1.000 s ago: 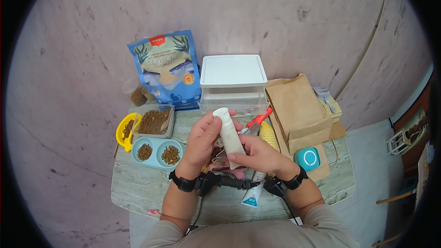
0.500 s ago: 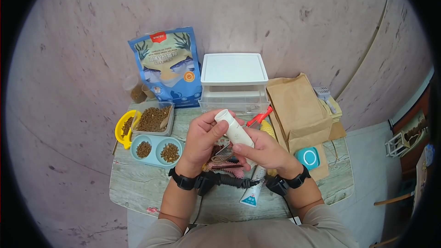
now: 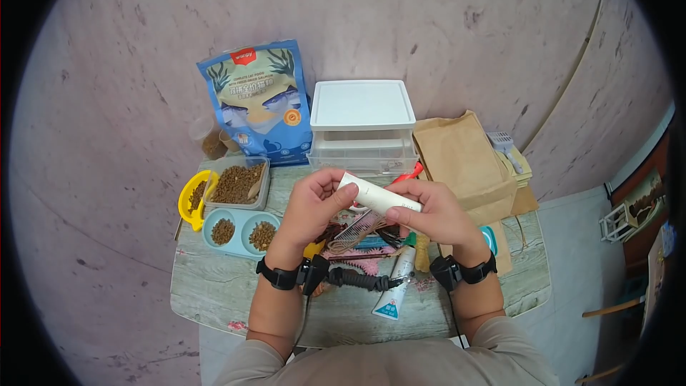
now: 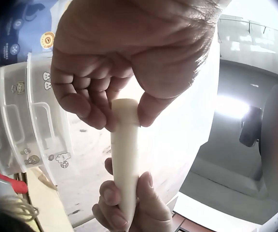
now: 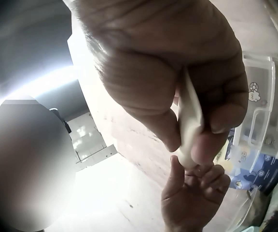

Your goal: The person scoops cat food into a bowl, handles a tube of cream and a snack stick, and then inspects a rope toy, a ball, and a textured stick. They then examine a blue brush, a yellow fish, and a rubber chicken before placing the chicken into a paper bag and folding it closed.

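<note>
Both hands hold a white squeeze tube (image 3: 379,196) above the table, tilted with its right end lower in the head view. My left hand (image 3: 312,207) pinches the round capped end between thumb and fingers. At the flat crimped end, my right hand (image 3: 441,213) grips the tube, thumb on the near side. The left wrist view shows the tube's pale side (image 4: 125,145) spanning both hands. Below them lie a metal comb (image 3: 355,229), a coil of cord, a pink spiky piece (image 3: 368,264) and a white-and-blue tube with a green cap (image 3: 395,287).
A clear drawer box with a white lid (image 3: 363,106) stands at the back, beside a blue cat food bag (image 3: 264,111). Kibble fills a clear tub (image 3: 239,184) and a double bowl (image 3: 243,232) at left. Paper bags (image 3: 464,164) lie at right. A dark cord (image 3: 361,280) links the wrist straps.
The tube has swung from nearly upright to a flatter slant, its lower end going right and up. My right hand has shifted right with it, uncovering the comb and the green cap.
</note>
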A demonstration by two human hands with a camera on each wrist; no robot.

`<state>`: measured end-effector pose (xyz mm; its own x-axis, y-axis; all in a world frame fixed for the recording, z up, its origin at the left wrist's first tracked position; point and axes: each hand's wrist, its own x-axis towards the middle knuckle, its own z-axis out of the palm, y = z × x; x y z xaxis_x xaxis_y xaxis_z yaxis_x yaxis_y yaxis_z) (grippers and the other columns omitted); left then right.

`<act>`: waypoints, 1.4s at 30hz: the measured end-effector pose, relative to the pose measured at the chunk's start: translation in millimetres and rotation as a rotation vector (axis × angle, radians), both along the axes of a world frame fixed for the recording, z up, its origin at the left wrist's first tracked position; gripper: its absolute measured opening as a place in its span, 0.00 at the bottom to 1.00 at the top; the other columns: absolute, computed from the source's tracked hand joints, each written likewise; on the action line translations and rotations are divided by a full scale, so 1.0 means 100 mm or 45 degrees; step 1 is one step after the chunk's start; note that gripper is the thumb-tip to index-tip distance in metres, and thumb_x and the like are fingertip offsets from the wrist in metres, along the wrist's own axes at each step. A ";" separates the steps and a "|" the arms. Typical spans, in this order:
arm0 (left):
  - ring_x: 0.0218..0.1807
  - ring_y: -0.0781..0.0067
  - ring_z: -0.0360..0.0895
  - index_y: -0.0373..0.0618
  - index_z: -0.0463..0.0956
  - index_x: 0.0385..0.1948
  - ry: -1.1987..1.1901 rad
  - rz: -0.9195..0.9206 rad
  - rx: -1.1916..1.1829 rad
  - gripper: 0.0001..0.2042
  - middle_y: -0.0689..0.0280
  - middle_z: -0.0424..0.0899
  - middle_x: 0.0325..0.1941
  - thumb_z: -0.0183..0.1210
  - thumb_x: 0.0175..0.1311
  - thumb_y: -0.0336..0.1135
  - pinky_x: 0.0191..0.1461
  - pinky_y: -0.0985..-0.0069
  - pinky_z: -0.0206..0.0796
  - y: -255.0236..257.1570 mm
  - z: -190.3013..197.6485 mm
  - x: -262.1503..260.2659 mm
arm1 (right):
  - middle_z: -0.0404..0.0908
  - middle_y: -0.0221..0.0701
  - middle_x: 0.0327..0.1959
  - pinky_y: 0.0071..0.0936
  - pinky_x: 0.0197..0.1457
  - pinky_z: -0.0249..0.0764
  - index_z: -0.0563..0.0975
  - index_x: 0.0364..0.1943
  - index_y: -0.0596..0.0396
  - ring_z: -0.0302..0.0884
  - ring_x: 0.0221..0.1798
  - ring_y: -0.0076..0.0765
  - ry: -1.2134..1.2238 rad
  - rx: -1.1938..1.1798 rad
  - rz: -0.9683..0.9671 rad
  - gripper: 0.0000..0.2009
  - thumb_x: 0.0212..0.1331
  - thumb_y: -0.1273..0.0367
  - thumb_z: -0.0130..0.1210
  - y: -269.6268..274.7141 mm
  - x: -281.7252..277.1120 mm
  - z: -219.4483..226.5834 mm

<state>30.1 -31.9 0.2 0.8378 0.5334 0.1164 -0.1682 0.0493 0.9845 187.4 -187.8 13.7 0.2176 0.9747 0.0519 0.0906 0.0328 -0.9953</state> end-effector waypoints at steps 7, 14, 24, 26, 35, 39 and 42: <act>0.40 0.80 0.76 0.34 0.72 0.45 -0.232 -0.219 0.134 0.14 0.65 0.79 0.39 0.59 0.59 0.28 0.45 0.82 0.69 0.03 0.03 -0.09 | 0.79 0.32 0.27 0.14 0.21 0.70 0.73 0.48 0.63 0.74 0.21 0.19 0.366 -0.077 0.288 0.15 0.61 0.67 0.53 -0.04 0.09 0.08; 0.29 0.82 0.72 0.38 0.74 0.37 -0.053 -0.006 0.032 0.14 0.68 0.78 0.29 0.53 0.64 0.42 0.35 0.84 0.65 -0.01 0.01 0.02 | 0.80 0.38 0.34 0.22 0.34 0.76 0.65 0.56 0.62 0.80 0.29 0.29 0.515 0.199 0.233 0.26 0.57 0.61 0.56 -0.07 0.09 0.09; 0.26 0.80 0.70 0.38 0.72 0.33 0.013 -0.241 -0.211 0.18 0.67 0.74 0.25 0.43 0.67 0.47 0.30 0.82 0.62 -0.03 -0.09 0.07 | 0.79 0.40 0.39 0.25 0.42 0.76 0.63 0.57 0.63 0.80 0.39 0.33 0.436 0.590 0.398 0.33 0.49 0.62 0.65 -0.04 0.12 -0.03; 0.25 0.80 0.70 0.38 0.72 0.35 0.050 -0.258 -0.194 0.19 0.68 0.74 0.25 0.43 0.68 0.47 0.30 0.83 0.62 -0.07 -0.07 0.10 | 0.79 0.38 0.35 0.22 0.37 0.76 0.66 0.54 0.62 0.80 0.33 0.30 0.340 0.476 0.216 0.26 0.54 0.65 0.61 -0.06 0.12 -0.04; 0.26 0.86 0.69 0.38 0.71 0.42 0.067 -0.253 -0.094 0.14 0.71 0.74 0.24 0.52 0.65 0.40 0.29 0.88 0.61 -0.10 -0.13 0.18 | 0.76 0.31 0.24 0.18 0.22 0.70 0.70 0.47 0.60 0.72 0.20 0.23 0.611 0.436 -0.048 0.17 0.61 0.62 0.53 0.07 0.12 -0.08; 0.27 0.86 0.70 0.36 0.73 0.42 0.061 -0.235 0.070 0.15 0.71 0.75 0.25 0.58 0.60 0.38 0.30 0.85 0.63 -0.11 -0.21 0.18 | 0.73 0.27 0.20 0.16 0.20 0.66 0.73 0.43 0.60 0.68 0.17 0.19 0.533 0.431 -0.155 0.16 0.60 0.62 0.55 0.10 0.14 -0.12; 0.32 0.85 0.71 0.35 0.72 0.44 0.145 -0.315 0.427 0.15 0.72 0.77 0.31 0.58 0.61 0.37 0.35 0.85 0.64 -0.03 -0.31 0.20 | 0.72 0.25 0.18 0.14 0.19 0.64 0.75 0.39 0.61 0.66 0.17 0.16 0.275 0.406 -0.336 0.14 0.59 0.62 0.57 0.11 0.05 -0.08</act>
